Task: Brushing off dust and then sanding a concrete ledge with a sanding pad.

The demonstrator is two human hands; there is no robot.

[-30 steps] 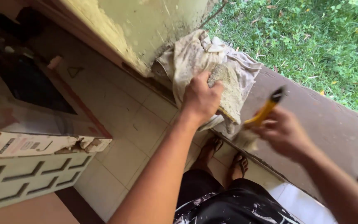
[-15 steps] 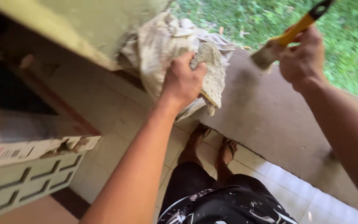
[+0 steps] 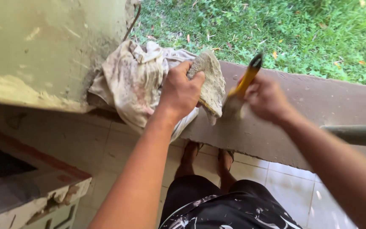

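My left hand [image 3: 181, 91] grips a flat, rough piece of stone or concrete [image 3: 210, 82], holding it on edge over a low concrete ledge [image 3: 318, 101]. My right hand [image 3: 265, 99] holds a hammer with a yellow handle [image 3: 244, 82], blurred from motion; its head sits right beside the lower edge of the stone piece. A dirty white cloth [image 3: 134, 80] lies bunched on the ledge just behind my left hand.
A worn greenish wall or pillar [image 3: 43, 55] rises at the left. Grass [image 3: 276, 29] lies beyond the ledge. Pale floor tiles [image 3: 284, 178] and my bare feet [image 3: 208, 157] are below. A battered white cabinet [image 3: 30, 199] stands at lower left; a grey pipe [image 3: 356, 133] enters at right.
The hammer was lifted high to the right half a second ago and has now swung down against the stone piece. My left hand keeps its hold on the piece.
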